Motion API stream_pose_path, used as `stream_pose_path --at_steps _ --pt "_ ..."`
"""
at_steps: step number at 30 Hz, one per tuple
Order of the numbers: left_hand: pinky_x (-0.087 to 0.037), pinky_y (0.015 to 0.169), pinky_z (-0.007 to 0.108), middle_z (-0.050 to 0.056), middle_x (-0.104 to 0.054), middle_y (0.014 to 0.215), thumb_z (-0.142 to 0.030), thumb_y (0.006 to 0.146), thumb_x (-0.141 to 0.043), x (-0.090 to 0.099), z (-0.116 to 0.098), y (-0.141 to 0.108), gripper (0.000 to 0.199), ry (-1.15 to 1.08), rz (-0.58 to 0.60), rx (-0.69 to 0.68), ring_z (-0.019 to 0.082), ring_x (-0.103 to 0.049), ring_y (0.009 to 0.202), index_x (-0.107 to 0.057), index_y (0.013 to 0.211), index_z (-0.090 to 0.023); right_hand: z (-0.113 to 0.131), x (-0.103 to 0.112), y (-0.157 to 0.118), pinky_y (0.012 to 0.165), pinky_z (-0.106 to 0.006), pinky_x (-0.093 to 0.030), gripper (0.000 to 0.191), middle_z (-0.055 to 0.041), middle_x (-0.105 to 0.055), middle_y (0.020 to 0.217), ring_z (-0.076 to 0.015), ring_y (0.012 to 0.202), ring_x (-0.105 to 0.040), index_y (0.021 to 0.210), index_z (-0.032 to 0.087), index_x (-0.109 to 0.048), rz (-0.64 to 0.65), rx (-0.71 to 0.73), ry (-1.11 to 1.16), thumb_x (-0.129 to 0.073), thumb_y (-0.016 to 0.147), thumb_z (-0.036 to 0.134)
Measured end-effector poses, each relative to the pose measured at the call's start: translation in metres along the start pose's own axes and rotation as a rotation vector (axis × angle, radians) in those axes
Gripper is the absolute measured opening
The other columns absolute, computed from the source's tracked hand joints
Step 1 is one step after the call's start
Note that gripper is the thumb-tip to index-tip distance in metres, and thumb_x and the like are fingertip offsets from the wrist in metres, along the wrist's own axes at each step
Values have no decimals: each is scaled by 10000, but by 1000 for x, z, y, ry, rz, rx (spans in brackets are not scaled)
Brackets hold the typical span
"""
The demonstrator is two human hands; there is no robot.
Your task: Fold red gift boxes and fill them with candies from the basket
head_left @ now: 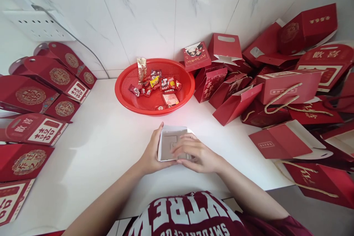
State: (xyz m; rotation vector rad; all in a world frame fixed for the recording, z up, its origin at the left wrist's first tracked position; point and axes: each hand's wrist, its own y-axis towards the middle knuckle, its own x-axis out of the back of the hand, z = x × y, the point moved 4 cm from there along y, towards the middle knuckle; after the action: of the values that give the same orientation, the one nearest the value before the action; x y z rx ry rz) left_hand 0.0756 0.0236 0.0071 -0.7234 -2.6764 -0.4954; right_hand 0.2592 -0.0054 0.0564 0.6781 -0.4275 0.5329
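Observation:
My left hand is wrapped around the left side of a small open paper box, its thumb along the upper left edge and its fingers underneath. The box's pale inside faces up, with folded bottom flaps showing. My right hand reaches over the right side of the box, its outstretched fingers over the inside and slightly blurred. Its thumb lies along the near edge. Beyond the box stands a red plastic basket holding several wrapped sweets and a gold packet.
Red gift boxes with gold emblems line the left side of the white counter. A crowded pile of red paper boxes, some with rope handles, fills the right side. Behind are a tiled wall and a socket strip with a grey cable.

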Motion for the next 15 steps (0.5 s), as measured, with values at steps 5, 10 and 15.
stream_pose_path --at_steps 5,10,15 --pt "-358 1090 630 157 -326 1452 -420 664 -869 -2 -5 0 1318 67 75 -1 386 -380 1331 85 1569 -338 -11 14 -1 1224 -531 -132 542 -110 -425 1543 -272 1465 -318 1441 217 -462 -40 -55 -20 -491 979 500" --pt "-366 1083 648 184 -293 1477 -480 679 -845 -5 -7 -4 1352 143 99 6 401 -346 1366 172 1555 -316 -34 12 -5 1228 -521 -115 518 -91 -442 1530 -254 1436 -365 1487 248 -407 -40 -238 -63 -431 1015 461" --pt "-181 1185 667 166 37 1635 -514 655 -852 -10 -6 -7 1342 281 49 -11 438 -12 1511 106 1570 -306 -58 -5 -7 907 -371 -508 469 -79 -704 1119 -221 1009 -663 1209 223 -634 -351 -578 369 -340 1018 536"
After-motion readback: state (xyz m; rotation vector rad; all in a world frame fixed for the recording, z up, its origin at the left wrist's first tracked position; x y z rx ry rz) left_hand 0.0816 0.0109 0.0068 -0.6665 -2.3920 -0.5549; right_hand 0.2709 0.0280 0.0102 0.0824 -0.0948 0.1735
